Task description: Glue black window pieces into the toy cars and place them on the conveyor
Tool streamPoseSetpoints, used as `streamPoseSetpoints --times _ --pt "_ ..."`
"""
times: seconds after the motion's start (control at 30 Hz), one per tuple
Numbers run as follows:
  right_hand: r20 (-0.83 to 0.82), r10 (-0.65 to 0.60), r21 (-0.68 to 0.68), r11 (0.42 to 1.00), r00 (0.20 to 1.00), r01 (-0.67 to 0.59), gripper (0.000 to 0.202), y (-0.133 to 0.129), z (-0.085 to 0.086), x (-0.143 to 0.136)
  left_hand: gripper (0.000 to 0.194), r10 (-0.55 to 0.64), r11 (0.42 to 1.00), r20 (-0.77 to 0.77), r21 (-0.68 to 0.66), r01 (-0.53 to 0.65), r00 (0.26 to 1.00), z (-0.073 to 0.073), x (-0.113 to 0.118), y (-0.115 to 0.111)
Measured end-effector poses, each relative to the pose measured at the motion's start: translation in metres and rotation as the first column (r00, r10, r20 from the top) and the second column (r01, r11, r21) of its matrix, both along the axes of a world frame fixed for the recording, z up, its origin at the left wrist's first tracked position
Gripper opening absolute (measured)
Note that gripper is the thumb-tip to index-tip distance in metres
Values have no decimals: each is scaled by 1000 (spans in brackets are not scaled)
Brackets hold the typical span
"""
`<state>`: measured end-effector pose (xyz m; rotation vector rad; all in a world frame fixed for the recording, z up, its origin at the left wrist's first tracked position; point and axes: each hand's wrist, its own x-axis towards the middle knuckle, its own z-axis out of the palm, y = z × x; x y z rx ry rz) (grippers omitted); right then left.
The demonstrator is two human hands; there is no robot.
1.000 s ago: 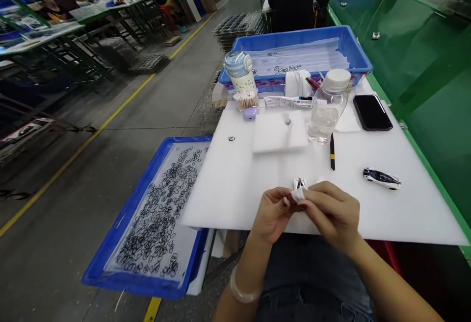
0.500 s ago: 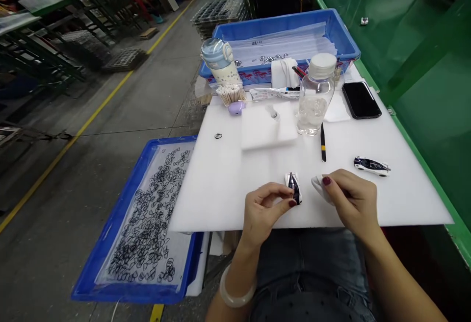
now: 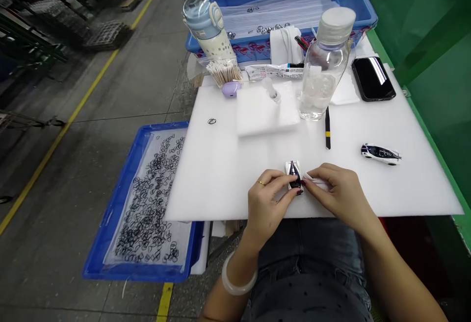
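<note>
A small white and dark toy car (image 3: 293,169) stands on the white foam board (image 3: 217,175), its nose pointing away from me. My left hand (image 3: 270,199) pinches its near end between thumb and fingers. From the right, my right hand (image 3: 336,187) grips a folded white cloth (image 3: 319,183) and brings its tip against or very close to the car's side; exact contact cannot be made out. A second toy car (image 3: 381,154) of the same look lies farther right on the board. Black tweezers (image 3: 327,133) with a yellow band lie beyond my right hand.
A clear bottle (image 3: 322,74), a phone (image 3: 374,79), cotton swabs (image 3: 223,71) and a blue drinking cup (image 3: 206,23) line the board's far side. Behind them is a blue bin (image 3: 362,3). At lower left, a blue tray (image 3: 96,248) holds many black rings.
My right hand has moved left, bringing the cloth from beside the toy car up to it. My left hand stays on the car. The head view has tilted down and closer.
</note>
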<state>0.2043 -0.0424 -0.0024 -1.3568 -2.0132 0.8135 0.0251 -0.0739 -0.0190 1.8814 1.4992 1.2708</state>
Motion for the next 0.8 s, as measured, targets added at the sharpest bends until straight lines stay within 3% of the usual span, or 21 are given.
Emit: streamPoseSetpoints --times 0.6,0.8 --pt "16 -27 30 999 1000 26 15 -2 0 -2 21 32 996 53 -81 -28 998 -1 -3 1" --pt "21 -47 23 999 999 47 18 -1 1 -5 23 26 986 74 -165 -14 997 4 -3 2"
